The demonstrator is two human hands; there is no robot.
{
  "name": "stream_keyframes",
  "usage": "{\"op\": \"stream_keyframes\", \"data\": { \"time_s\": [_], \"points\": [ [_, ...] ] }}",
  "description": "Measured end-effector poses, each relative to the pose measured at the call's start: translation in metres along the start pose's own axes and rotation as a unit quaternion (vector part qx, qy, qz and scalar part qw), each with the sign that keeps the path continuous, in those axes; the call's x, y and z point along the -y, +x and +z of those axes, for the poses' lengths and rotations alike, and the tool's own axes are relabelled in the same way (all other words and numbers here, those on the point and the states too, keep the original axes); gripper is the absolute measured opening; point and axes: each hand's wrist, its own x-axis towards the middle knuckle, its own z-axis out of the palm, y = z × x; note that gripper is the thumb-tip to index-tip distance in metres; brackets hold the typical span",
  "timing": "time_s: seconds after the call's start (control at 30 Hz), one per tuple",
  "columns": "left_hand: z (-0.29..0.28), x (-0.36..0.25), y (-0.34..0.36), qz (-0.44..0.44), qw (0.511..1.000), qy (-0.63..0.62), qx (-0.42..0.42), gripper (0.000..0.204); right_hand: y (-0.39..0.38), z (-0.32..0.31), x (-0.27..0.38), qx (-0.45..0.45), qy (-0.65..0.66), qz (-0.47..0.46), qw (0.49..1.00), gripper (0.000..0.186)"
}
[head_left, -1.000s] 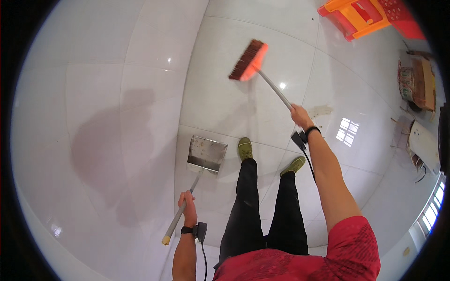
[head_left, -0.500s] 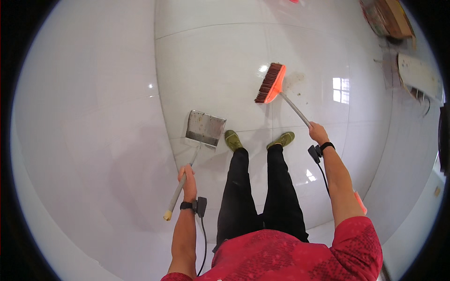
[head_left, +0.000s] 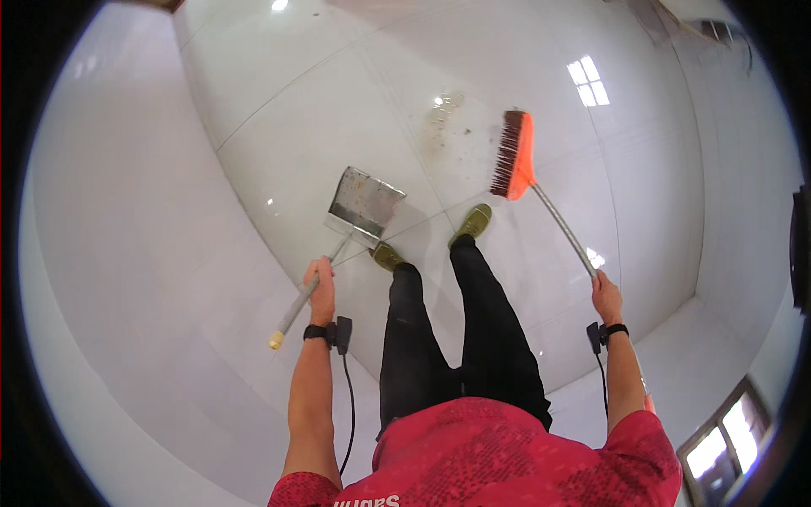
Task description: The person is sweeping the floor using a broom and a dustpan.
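My left hand [head_left: 320, 290] is closed around the grey handle of a metal dustpan [head_left: 365, 200], whose scuffed pan lies just ahead of my left shoe. The handle's yellow end sticks out behind that hand. In my right hand [head_left: 606, 297] is the long metal stick of a broom [head_left: 525, 160]. Its orange head has dark reddish-brown bristles that face left, toward the dustpan. Between broom and dustpan, slightly farther off, a brownish patch of dirt [head_left: 441, 122] with small dark specks marks the floor.
Glossy pale floor tiles [head_left: 296, 135] spread around my green shoes [head_left: 476, 222]. A white wall [head_left: 127, 194] rises along the left, another [head_left: 743, 169] on the right. At lower right is a framed window [head_left: 726, 448]. Some clutter [head_left: 705, 29] shows at the far right.
My view has turned to the right, and the dirt patch now shows left of the broom head. The broom has swung right, away from the dustpan. Both hands keep their grips.
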Motion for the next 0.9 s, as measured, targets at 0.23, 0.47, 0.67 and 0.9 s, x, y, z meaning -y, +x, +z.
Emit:
{"op": "stream_keyframes", "data": {
  "time_s": [0.23,0.47,0.67,0.9],
  "points": [
    [0.011,-0.016,-0.010,-0.017,1.000,-0.021,-0.008,0.036,0.029,0.032,-0.082,0.023,-0.077,0.097,0.992,0.026],
    [0.016,-0.042,-0.017,0.030,0.999,0.032,0.014,0.036,0.061,0.022,-0.073,-0.008,-0.023,0.097,0.995,0.024],
    [0.016,-0.082,-0.025,0.070,0.996,0.062,0.015,0.036,0.059,-0.040,-0.011,-0.003,0.002,0.009,1.000,0.021],
    [0.007,-0.059,-0.025,0.153,0.980,0.119,0.041,0.037,0.021,-0.037,0.061,0.012,0.012,-0.099,0.995,0.023]
  ]
}}
